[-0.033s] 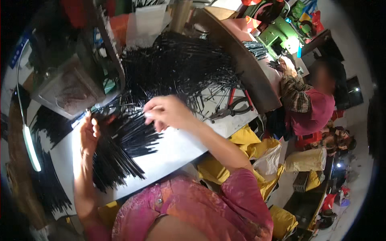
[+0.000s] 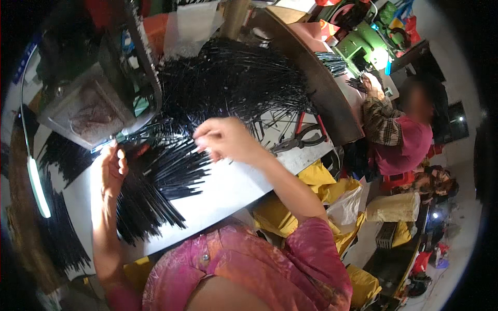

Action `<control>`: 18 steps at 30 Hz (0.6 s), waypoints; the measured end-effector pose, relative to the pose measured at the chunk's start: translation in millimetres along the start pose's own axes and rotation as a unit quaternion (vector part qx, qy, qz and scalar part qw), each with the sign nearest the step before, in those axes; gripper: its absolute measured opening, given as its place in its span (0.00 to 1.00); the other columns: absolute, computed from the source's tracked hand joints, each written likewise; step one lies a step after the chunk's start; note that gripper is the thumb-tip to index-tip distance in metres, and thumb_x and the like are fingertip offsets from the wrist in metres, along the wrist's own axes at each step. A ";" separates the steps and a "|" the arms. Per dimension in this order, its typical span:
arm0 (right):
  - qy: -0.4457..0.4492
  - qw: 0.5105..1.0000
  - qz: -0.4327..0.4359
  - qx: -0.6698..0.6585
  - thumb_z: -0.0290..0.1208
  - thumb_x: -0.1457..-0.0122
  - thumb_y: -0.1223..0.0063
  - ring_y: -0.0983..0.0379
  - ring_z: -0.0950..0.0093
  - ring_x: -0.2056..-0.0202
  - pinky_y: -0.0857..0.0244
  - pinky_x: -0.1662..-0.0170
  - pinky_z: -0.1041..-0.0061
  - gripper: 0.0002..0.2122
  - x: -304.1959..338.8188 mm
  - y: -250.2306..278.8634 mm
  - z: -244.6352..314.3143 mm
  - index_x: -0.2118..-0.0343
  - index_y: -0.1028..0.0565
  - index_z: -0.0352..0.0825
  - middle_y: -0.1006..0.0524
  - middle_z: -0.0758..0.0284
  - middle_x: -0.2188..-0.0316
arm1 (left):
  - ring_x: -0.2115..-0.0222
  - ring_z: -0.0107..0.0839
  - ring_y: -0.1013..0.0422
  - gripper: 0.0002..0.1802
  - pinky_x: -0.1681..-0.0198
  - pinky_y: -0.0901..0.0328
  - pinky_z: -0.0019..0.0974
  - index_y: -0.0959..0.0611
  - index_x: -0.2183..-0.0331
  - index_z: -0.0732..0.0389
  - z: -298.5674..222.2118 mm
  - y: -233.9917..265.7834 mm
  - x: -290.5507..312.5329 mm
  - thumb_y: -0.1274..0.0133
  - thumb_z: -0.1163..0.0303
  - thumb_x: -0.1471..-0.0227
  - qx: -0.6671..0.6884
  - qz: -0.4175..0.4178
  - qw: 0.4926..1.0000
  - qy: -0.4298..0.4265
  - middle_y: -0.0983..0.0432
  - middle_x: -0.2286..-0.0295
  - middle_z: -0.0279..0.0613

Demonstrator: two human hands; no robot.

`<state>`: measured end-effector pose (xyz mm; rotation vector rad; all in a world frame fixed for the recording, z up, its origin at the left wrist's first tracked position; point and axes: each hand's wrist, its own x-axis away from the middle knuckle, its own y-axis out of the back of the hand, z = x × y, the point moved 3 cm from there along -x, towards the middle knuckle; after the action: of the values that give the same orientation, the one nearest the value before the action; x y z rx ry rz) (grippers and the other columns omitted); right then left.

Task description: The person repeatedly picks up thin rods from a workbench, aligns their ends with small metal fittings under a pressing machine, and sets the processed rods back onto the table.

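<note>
My left hand (image 2: 110, 170) is raised at the lower edge of the machine head, thumb and fingers pinched together. Whatever lies between those fingertips is too small to make out. Over the middle of the table, my right hand (image 2: 231, 141) has its fingers bent and drawn together, slightly blurred, so anything in them is hidden. Just beyond its fingertips fans a bundle of thin black rods (image 2: 179, 173). Another sheaf of black rods (image 2: 145, 210) lies between my two forearms. The machine (image 2: 85, 106) has a clear, smudged guard plate and stands at the left.
A large heap of black rods (image 2: 228, 78) fills the table's far side, against a brown curved board (image 2: 321, 88). Red-handled pliers (image 2: 301, 139) lie right of my right hand. A lit lamp tube (image 2: 39, 186) hangs left. A co-worker (image 2: 399, 137) sits by a green machine (image 2: 363, 44).
My right hand has shifted slightly to the right, away from the machine. My left hand stays at the machine, almost in the same place.
</note>
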<state>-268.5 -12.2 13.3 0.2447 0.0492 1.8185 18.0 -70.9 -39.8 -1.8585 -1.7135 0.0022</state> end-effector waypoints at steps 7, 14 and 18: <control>0.103 0.882 -0.203 0.413 0.20 0.54 0.49 0.31 0.77 0.75 0.37 0.71 0.80 0.07 36.5 92.1 10.3 0.70 0.25 0.34 0.27 0.67 0.71 | 0.73 0.23 0.34 0.07 0.71 0.41 0.26 0.27 0.73 0.57 -4.9 -21.4 25.4 0.50 0.65 0.55 -0.122 0.032 0.992 -0.021 0.28 0.73 0.34; 0.183 0.745 -0.239 0.595 0.20 0.59 0.47 0.31 0.68 0.64 0.35 0.66 0.72 0.09 30.3 83.2 -8.3 0.70 0.25 0.36 0.30 0.68 0.69 | 0.78 0.18 0.37 0.07 0.77 0.45 0.20 0.26 0.73 0.57 -0.9 -34.1 28.8 0.48 0.66 0.55 -0.024 0.055 0.998 -0.025 0.32 0.81 0.29; 0.313 0.703 -0.196 0.608 0.20 0.60 0.45 0.32 0.70 0.71 0.35 0.71 0.75 0.09 25.8 39.2 22.7 0.72 0.26 0.37 0.29 0.69 0.71 | 0.84 0.15 0.39 0.07 0.81 0.47 0.19 0.25 0.72 0.57 4.9 -33.5 33.7 0.48 0.66 0.54 -0.044 0.038 0.998 -0.030 0.31 0.81 0.27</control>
<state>-307.7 0.3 45.5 0.4662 1.6962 1.0933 -8.6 -38.9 -16.5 -2.0061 -1.7067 0.0141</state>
